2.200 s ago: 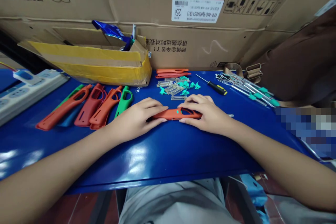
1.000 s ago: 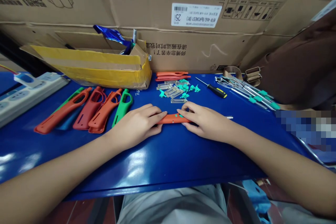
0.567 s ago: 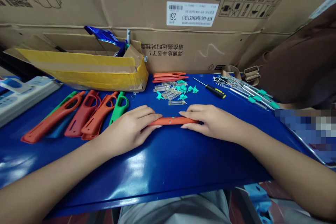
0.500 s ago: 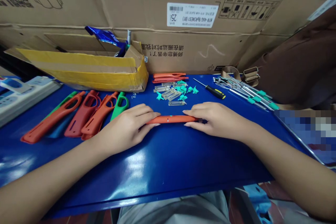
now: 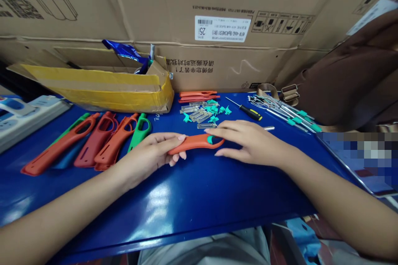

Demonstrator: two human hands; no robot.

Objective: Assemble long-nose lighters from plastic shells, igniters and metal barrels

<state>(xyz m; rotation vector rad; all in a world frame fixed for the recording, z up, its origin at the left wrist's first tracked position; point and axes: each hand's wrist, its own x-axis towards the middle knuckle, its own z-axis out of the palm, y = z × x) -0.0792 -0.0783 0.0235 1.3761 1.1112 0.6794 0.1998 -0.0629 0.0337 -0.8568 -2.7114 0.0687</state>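
Observation:
My left hand is closed round the left end of an orange lighter, its thumb on top and fingertips showing underneath. The lighter lies sideways above the table, its looped end with a teal trigger to the right. My right hand is over that end. Its index fingertip reaches the upper edge near the trigger, while the thumb is apart below. A metal tube end shows beyond the right hand; the part between is hidden. Behind the lighter lie clear plastic pieces and small teal triggers.
Orange, red and green casings lie on the blue table at left, beside a power strip. A yellow-taped box stands behind. A screwdriver and metal rods with wires lie at back right, near a brown bag.
The orange lighter has turned from edge-on to show its broad side and teal trigger. My right thumb has come away from it; my left grip has shifted.

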